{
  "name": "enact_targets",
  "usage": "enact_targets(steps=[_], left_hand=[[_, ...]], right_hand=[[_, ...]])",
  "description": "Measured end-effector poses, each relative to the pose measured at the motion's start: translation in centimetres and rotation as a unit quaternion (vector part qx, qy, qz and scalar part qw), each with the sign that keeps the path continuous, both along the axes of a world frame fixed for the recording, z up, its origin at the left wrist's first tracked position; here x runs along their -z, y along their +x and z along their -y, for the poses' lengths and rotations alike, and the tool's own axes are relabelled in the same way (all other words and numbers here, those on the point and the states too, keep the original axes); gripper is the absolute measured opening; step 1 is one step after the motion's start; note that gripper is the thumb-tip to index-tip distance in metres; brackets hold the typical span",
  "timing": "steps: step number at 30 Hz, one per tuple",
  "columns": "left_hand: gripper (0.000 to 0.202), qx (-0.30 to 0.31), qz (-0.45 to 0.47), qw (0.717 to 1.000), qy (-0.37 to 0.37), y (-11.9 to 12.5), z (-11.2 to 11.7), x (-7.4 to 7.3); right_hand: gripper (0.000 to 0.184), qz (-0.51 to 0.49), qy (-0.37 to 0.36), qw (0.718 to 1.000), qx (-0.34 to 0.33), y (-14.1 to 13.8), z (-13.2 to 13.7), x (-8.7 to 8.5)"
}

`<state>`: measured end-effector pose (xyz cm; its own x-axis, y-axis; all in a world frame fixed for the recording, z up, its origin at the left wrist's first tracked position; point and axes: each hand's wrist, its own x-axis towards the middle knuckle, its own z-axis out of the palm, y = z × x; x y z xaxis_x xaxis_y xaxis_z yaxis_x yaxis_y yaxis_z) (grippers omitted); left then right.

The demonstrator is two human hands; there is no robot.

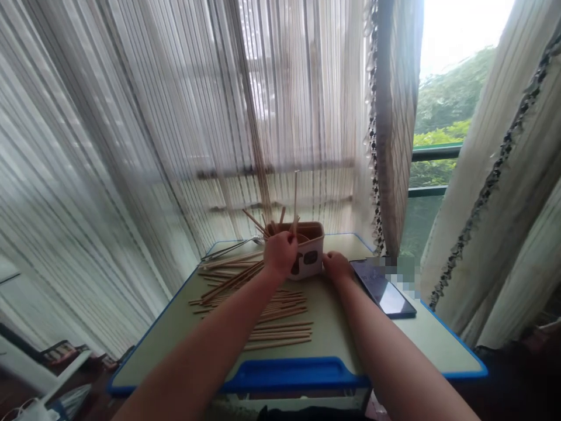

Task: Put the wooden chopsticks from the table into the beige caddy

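My left hand (280, 254) is closed in a pinch on a thin wooden chopstick (295, 196), which stands upright at the open top of a white box (313, 269) with dark printed shapes. Several other chopsticks lean out of the box to the left. Against the box's right side, my right hand (338, 266) is closed and appears to grip its edge; the far fingers are hidden. Many loose chopsticks (280, 336) lie in rough rows on the table, left of the box and in front of it, partly covered by my left forearm.
A dark phone or tablet (383, 289) lies to the right of my right hand. Metal tongs or similar thin utensils (228, 250) rest at the table's back left. The pale table (175, 333) has a raised blue rim. Sheer curtains (175, 117) hang close behind.
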<state>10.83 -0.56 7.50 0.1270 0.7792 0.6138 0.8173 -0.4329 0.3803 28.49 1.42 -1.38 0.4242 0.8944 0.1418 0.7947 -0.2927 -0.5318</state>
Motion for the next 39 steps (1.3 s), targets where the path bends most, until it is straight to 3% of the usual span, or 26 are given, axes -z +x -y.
enact_targets(steps=[10,23,28,32,34,36,38,39], left_hand=[[0.025,-0.046,-0.005,0.998,-0.046,0.2,0.8,-0.4],[0.042,-0.05,-0.139,0.989,-0.026,0.9,2.5,-0.3],[0.032,-0.004,-0.102,0.992,0.078,-0.3,3.2,0.7],[0.021,0.024,-0.014,0.975,0.219,-3.9,2.7,1.7],[0.018,0.01,0.058,0.958,0.28,-5.6,2.6,2.4],[0.02,0.059,0.044,0.948,0.31,-6.3,3.0,3.2],[0.026,0.206,-0.101,0.934,0.272,-5.8,3.8,4.0],[0.028,0.276,-0.2,0.913,0.226,-5.3,4.2,4.3]], right_hand=[[0.044,-0.001,-0.017,1.0,-0.017,0.0,0.1,-0.3],[0.042,0.002,-0.009,1.0,-0.022,-0.1,-0.1,-0.1],[0.042,0.0,0.001,1.0,-0.013,-0.1,0.1,-0.2],[0.041,-0.004,0.003,1.0,-0.01,0.0,0.2,-0.3],[0.04,-0.001,0.006,1.0,-0.009,0.1,0.2,-0.2],[0.04,0.0,0.007,1.0,-0.005,0.1,0.1,-0.1],[0.04,0.002,0.007,1.0,-0.001,0.1,0.0,0.0],[0.041,0.002,0.006,1.0,0.0,0.0,0.0,0.0]])
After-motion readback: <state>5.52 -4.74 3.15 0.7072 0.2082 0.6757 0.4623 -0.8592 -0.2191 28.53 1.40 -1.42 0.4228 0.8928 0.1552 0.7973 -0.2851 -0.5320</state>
